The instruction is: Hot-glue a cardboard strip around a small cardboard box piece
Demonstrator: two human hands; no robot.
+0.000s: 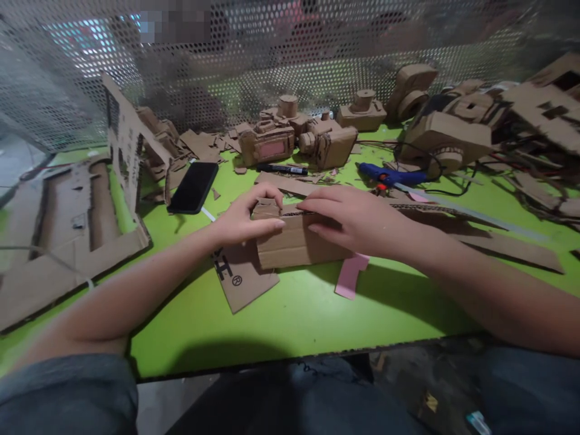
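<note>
Dark trousers (290, 393) at the edge of a green table (294, 320), both hands reaching out over it.
The left hand (244, 220) and right hand (353, 220) grasp a folded cardboard block (294, 241) from either side, fingers curled over its top. The block sits on the table, touching a pink strip (351, 275). Beyond lie a black phone (193, 187), a blue glue gun (389, 175) and cardboard model cameras (267, 139).
</note>
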